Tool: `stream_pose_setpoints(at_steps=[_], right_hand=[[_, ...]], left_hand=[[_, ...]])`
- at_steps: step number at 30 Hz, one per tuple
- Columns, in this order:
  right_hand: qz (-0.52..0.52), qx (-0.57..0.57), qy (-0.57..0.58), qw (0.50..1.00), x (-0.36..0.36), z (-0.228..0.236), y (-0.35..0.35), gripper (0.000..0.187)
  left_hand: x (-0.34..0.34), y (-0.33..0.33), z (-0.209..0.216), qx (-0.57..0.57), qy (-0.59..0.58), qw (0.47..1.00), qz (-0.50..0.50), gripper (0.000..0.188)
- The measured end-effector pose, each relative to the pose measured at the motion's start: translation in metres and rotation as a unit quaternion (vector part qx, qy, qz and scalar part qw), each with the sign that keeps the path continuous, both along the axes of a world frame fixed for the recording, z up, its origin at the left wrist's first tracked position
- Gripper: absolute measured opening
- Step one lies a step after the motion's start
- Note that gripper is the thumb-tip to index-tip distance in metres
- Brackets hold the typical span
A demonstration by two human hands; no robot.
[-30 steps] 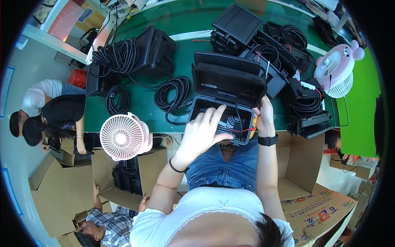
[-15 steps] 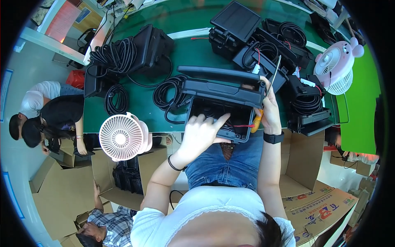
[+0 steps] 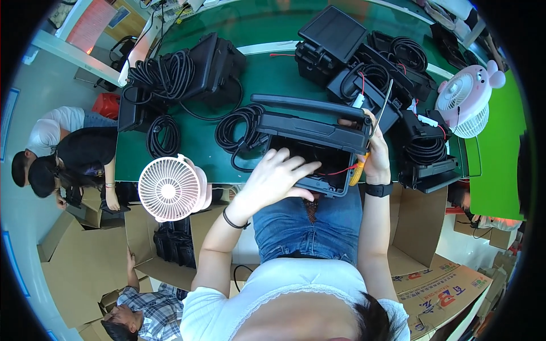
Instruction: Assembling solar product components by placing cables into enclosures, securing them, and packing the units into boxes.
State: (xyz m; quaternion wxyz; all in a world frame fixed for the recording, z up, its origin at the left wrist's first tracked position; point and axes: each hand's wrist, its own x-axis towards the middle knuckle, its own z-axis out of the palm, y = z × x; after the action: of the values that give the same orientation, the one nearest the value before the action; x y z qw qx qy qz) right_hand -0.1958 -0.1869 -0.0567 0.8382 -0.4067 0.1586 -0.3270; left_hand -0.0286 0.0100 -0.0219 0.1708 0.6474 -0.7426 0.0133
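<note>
A black hard plastic case (image 3: 318, 129) is tilted at the table's front edge, above my lap, with its lid raised. Over its opening lies my left hand (image 3: 278, 177), fingers spread and partly bent, thumb near the front rim. Some fingertips reach into the dark inside, where little can be made out. A thin red wire (image 3: 340, 170) runs across the case's right part. My right hand (image 3: 377, 160) supports the case's right side and is closed on a screwdriver (image 3: 360, 169) with a yellow handle, its metal shaft pointing up and away.
Coiled black cable (image 3: 234, 129) lies left of the case. More black cases (image 3: 333, 31) with cables stand at the back right, others (image 3: 213, 68) at the back left. A pink fan (image 3: 462, 96) stands right, a white fan (image 3: 170, 190) front left. Cardboard boxes (image 3: 418, 221) and co-workers (image 3: 79, 150) are around.
My left hand has stretched its fingers, and the thumb and index finger have moved slightly. The case and my right hand have shifted a little to the right in view.
</note>
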Motion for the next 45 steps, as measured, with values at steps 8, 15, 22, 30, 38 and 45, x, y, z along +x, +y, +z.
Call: stream_pose_setpoints(at_steps=[8, 15, 22, 30, 38, 45], right_hand=[[-0.021, 0.026, 0.0, 0.999, 0.002, -0.007, -0.004, 0.036], [-0.005, 0.032, -0.012, 0.999, 0.002, 0.002, -0.006, 0.06], [-0.004, -0.215, 0.128, 0.968, -0.008, 0.024, -0.001, 0.076], [-0.084, -0.229, 0.174, 0.954, 0.011, 0.032, 0.012, 0.051], [-0.119, -0.272, 0.235, 0.925, 0.015, 0.037, 0.017, 0.054], [-0.085, -0.318, 0.238, 0.914, 0.007, 0.024, 0.016, 0.064]], left_hand=[[0.024, 0.015, -0.008, -0.031, -0.033, 0.999, 0.007, 0.044], [0.024, 0.009, -0.021, -0.127, -0.026, 0.991, 0.022, 0.05], [0.008, 0.02, -0.02, -0.125, -0.005, 0.988, 0.094, 0.049], [0.005, 0.026, -0.042, -0.251, 0.092, 0.941, 0.209, 0.05], [0.001, 0.025, -0.044, -0.287, 0.175, 0.908, 0.25, 0.073], [-0.01, 0.026, -0.052, -0.268, 0.361, 0.846, 0.288, 0.046]])
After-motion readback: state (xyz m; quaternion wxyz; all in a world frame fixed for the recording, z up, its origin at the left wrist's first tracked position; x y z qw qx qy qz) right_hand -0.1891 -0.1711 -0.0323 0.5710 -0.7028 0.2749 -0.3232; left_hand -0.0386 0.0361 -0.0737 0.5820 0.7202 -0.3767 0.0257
